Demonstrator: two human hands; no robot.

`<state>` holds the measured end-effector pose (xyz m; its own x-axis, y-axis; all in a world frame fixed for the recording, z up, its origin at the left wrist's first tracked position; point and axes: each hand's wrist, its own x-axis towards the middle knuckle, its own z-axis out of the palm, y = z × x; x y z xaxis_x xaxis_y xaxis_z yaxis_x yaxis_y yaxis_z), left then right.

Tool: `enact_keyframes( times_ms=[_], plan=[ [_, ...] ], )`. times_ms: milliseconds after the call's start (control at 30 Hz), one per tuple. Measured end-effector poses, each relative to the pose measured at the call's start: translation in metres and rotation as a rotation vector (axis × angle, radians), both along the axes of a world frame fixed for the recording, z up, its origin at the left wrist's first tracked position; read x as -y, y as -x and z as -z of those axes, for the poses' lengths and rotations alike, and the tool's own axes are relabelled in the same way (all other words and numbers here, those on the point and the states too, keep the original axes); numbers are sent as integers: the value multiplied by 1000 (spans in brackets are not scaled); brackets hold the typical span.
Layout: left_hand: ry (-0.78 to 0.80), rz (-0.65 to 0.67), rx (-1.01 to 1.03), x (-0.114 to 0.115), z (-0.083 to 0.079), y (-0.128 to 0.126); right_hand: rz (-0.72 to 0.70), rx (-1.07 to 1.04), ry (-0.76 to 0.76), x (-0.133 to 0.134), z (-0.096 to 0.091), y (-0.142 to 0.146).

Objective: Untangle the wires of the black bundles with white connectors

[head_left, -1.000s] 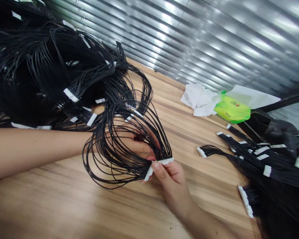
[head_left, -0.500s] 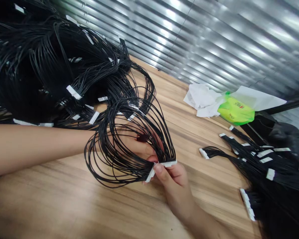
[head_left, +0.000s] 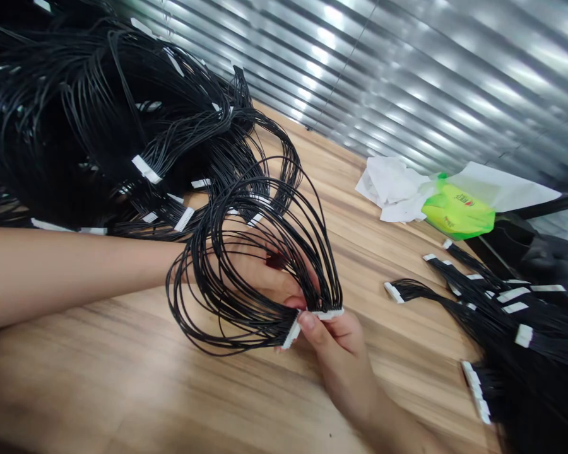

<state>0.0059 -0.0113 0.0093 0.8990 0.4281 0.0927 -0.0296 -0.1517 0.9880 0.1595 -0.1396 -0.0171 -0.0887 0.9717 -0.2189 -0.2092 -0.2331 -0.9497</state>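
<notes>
A black wire harness (head_left: 246, 265) is bent into a loop above the table, its two white connectors drawn close together. My right hand (head_left: 336, 343) pinches it at these ends, thumb and fingers on the white connector (head_left: 329, 313) on the right. The other white connector (head_left: 291, 331) is tilted beside it, near the right thumb tip. My left hand (head_left: 265, 274) reaches through and behind the loop, its fingers curled around the wires close to the connectors. Strands partly cover the left hand, and some of its fingertips are hidden.
A big heap of black harnesses (head_left: 99, 120) lies on the wooden table (head_left: 170, 384) at the left. Another pile of harnesses (head_left: 511, 353) is at the right. White paper (head_left: 392, 189) and a yellow-green packet (head_left: 461, 208) lie near the corrugated metal wall (head_left: 407, 75).
The whole view has shifted slightly, so everything appears a little farther right. Both hands keep their hold on the looped harness, with hardly any change in their pose.
</notes>
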Motion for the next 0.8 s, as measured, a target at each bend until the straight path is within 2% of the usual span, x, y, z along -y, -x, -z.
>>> enact_keyframes(
  times_ms=[33, 67, 100, 133, 200, 400, 600, 800],
  plan=[
    [21, 108, -30, -2, 0, 0, -4, 1, 2, 0, 0, 0],
    [56, 146, -19, -3, -1, 0, -7, 2, 5, 0, -1, 1],
    [98, 151, -16, -3, -1, 0, -10, 0, 9, 1, -1, 1],
    [153, 82, 51, -2, -1, 0, -12, -3, 14, 1, -1, 1],
    [206, 37, 92, 1, -1, -1, -14, -6, 16, 2, -1, 1],
    [207, -27, 79, 5, -3, -2, -22, -24, 22, 1, -2, 0],
    [159, 32, 51, 1, -3, -1, -33, -95, 15, -1, -4, 2],
    [320, 148, -39, 2, -1, 1, -20, -31, -5, -1, -4, 0]
  ],
)
